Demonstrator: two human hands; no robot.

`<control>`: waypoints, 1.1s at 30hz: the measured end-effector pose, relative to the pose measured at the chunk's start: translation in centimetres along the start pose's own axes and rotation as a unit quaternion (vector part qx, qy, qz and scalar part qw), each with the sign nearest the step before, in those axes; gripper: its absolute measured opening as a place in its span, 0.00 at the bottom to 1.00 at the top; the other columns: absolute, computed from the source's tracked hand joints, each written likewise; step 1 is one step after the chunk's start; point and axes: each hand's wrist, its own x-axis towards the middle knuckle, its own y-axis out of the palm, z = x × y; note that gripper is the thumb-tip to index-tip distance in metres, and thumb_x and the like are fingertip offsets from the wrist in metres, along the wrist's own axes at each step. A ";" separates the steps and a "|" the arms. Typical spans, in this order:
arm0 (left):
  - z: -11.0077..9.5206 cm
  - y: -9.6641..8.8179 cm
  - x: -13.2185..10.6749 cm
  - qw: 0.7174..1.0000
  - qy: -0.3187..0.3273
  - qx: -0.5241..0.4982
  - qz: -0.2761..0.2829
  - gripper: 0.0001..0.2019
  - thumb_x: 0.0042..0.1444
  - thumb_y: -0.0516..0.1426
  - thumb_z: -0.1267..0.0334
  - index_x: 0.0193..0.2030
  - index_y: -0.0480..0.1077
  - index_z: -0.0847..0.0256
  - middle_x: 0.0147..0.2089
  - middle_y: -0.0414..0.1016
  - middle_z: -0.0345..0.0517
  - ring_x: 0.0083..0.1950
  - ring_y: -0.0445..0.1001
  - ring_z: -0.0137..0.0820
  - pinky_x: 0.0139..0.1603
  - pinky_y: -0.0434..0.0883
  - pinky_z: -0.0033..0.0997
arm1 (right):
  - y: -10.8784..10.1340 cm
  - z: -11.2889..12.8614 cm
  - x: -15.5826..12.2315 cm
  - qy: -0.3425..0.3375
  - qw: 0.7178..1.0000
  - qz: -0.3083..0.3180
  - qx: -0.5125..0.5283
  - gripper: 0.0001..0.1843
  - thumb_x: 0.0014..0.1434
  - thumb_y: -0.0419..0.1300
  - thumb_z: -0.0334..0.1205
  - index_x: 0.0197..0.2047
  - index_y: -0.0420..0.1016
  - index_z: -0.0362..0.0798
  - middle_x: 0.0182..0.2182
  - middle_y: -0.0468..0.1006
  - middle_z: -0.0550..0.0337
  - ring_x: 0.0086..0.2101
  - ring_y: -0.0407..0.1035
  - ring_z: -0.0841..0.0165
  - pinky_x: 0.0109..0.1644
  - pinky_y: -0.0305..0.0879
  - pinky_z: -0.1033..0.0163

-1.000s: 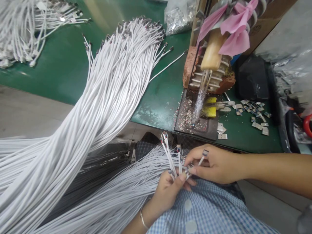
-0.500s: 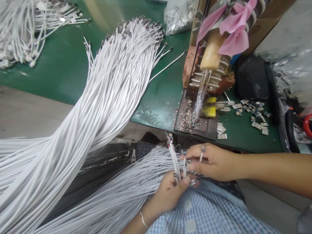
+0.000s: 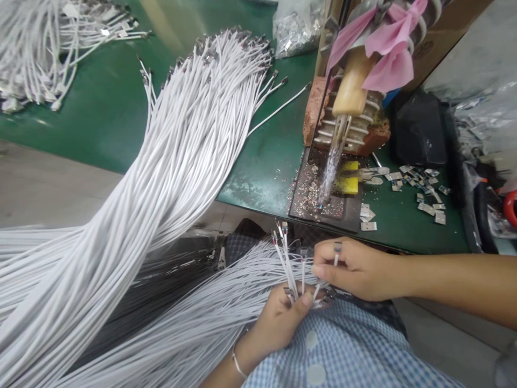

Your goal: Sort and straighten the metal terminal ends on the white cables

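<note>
My left hand [image 3: 283, 315] is closed round a few thin white cables [image 3: 291, 269], their bare ends sticking up above my lap. My right hand [image 3: 355, 268] is pinched on one white cable with a small metal end [image 3: 336, 248] poking out between its fingers. The fingertips of the two hands almost touch. Under both hands a loose bundle of white cables [image 3: 210, 312] lies across my lap. A soldering iron [image 3: 343, 116] on a stand points down at a dark plate [image 3: 319, 194] just beyond my hands.
A thick sheaf of white cables [image 3: 173, 151] runs across the green table [image 3: 266, 156] and off its front edge to the left. Another cable heap [image 3: 44, 48] lies far left. Small metal connector shells [image 3: 420, 188] are scattered right of a yellow sponge [image 3: 349, 178]. A bag of parts [image 3: 294, 27] stands behind.
My left hand has slid a little right and down with its cables. My right hand has drawn its cable in, so the metal end now stands more upright between the fingers.
</note>
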 end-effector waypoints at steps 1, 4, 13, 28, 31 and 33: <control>0.0 0.0 0.0 1.000 0.000 0.008 0.003 0.14 0.57 0.54 0.57 0.40 0.76 0.62 0.39 0.79 0.50 0.43 0.76 0.40 0.47 0.69 0.38 | 0.0 0.0 0.0 -0.003 1.000 -0.006 0.001 0.12 0.60 0.51 0.38 0.27 0.67 0.44 0.24 0.68 0.61 0.26 0.61 0.73 0.29 0.59 0.68; -0.1 0.1 0.1 0.999 -0.005 0.036 0.014 0.13 0.57 0.54 0.58 0.42 0.76 0.61 0.39 0.79 0.49 0.44 0.75 0.39 0.47 0.68 0.36 | 0.1 -0.1 0.1 -0.024 0.999 -0.021 -0.025 0.10 0.58 0.53 0.37 0.27 0.69 0.42 0.24 0.66 0.60 0.27 0.61 0.72 0.30 0.59 0.68; 1.0 -0.7 0.9 0.985 0.011 -0.106 -0.133 0.13 0.54 0.57 0.55 0.35 0.74 0.64 0.32 0.79 0.49 0.35 0.76 0.34 0.41 0.70 0.34 | -0.1 0.2 0.0 -0.047 0.997 0.009 -0.053 0.08 0.54 0.53 0.31 0.26 0.69 0.42 0.22 0.64 0.62 0.25 0.58 0.73 0.28 0.58 0.68; 1.1 -0.7 3.5 0.918 -0.019 -0.336 -0.208 0.12 0.51 0.60 0.57 0.35 0.73 0.67 0.25 0.72 0.40 0.23 0.67 0.21 0.25 0.63 0.21 | -0.3 0.0 -0.5 -0.092 0.994 0.051 -0.015 0.14 0.47 0.63 0.42 0.36 0.72 0.43 0.31 0.69 0.58 0.31 0.63 0.70 0.37 0.63 0.64; 1.3 0.3 3.6 0.927 -0.025 -0.333 -0.171 0.14 0.53 0.58 0.55 0.39 0.73 0.65 0.25 0.70 0.39 0.22 0.64 0.21 0.24 0.62 0.22 | 0.2 -0.5 -0.5 -0.070 0.989 0.046 -0.123 0.10 0.53 0.56 0.32 0.40 0.71 0.43 0.35 0.71 0.53 0.35 0.66 0.67 0.40 0.64 0.61; 1.4 0.9 3.5 0.929 -0.030 -0.332 -0.158 0.14 0.53 0.58 0.56 0.41 0.73 0.63 0.26 0.70 0.39 0.21 0.64 0.21 0.24 0.61 0.22 | 0.5 -0.8 -0.5 -0.039 0.980 0.067 -0.181 0.13 0.57 0.52 0.32 0.45 0.70 0.43 0.39 0.72 0.50 0.38 0.67 0.64 0.41 0.65 0.59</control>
